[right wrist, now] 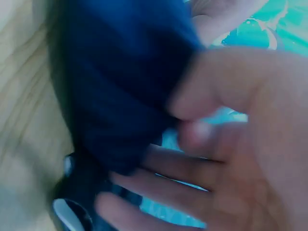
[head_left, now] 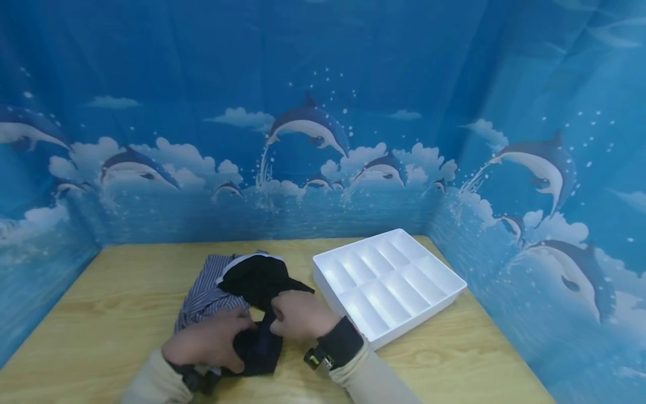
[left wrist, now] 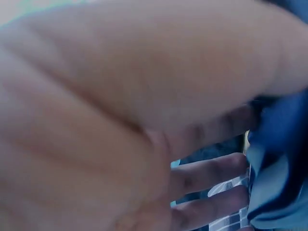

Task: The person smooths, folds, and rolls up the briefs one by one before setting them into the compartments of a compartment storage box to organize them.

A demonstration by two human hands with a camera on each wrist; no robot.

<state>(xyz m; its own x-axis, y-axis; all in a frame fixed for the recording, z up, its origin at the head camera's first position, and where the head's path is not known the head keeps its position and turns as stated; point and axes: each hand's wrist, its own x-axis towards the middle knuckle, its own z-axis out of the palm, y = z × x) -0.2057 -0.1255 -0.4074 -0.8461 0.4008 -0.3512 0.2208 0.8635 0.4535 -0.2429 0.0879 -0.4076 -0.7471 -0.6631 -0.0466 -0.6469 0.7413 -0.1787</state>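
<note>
In the head view, the dark cloth [head_left: 262, 356] lies at the lower middle of the frame, between the two hands. The left hand [head_left: 212, 339] is at its left side, thumb at the lower edge of the hand and fingers higher up, with a clear gap between them in which part of the cloth shows. The right hand [head_left: 303, 315] is at its upper right, fingers curled over the upper part of the cloth. Above, near the centre, is a black piece with a white edge [head_left: 257, 278]; whether it joins the dark cloth I cannot tell. A striped cloth [head_left: 204, 289] spreads to the left of both, partly beneath them. A white compartment tray [head_left: 388, 286] stands on the wooden table [head_left: 484, 350], right of centre.

In the left wrist view, the base of the hand and thumb fill the upper and left frame. The fingers extend rightward at the lower middle, spread and nearly straight; blue-looking cloth is at the right edge, below the thumb. A firm hold does not show.

In the right wrist view, thumb and index finger come together on an edge of the dark cloth at mid-frame, pinching it, while the other fingers reach leftward below, spread apart. The cloth extends from the pinch toward the upper left.
</note>
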